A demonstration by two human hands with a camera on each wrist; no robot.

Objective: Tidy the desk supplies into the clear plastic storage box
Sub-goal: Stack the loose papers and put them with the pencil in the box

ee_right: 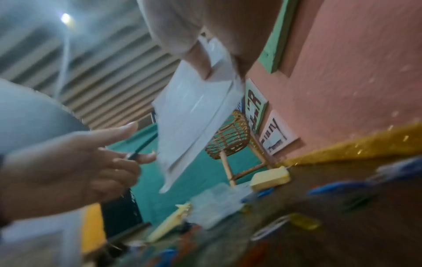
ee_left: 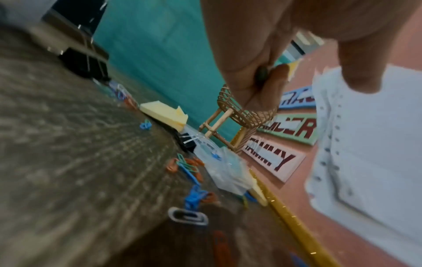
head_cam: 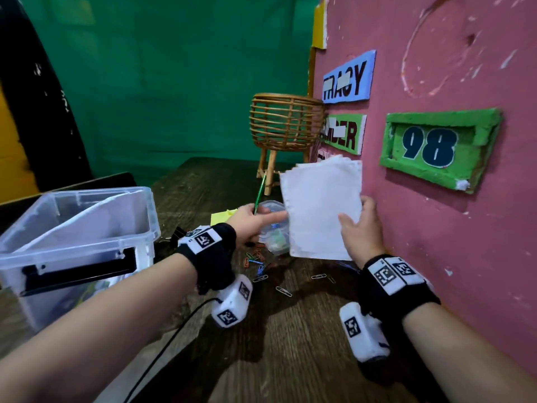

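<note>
The clear plastic storage box (head_cam: 78, 228) stands open at the left of the wooden table. My right hand (head_cam: 356, 212) pinches a stack of white paper sheets (head_cam: 319, 207) by its lower right corner and holds it upright above the table, close to the pink board. My left hand (head_cam: 255, 213) grips a thin green pencil (head_cam: 259, 193), and its index finger points at the stack's left edge. In the right wrist view the paper stack (ee_right: 194, 117) hangs from my fingers, with the left hand (ee_right: 128, 155) and the pencil (ee_right: 141, 148) beside it.
A small clear container (head_cam: 273, 228) lies under the paper. Coloured paper clips (head_cam: 255, 260) are scattered on the table, with yellow sticky notes (head_cam: 222, 216) and a black binder clip (head_cam: 177, 234) nearby. A wicker basket stand (head_cam: 286, 123) stands at the back. The pink board (head_cam: 436, 228) walls off the right side.
</note>
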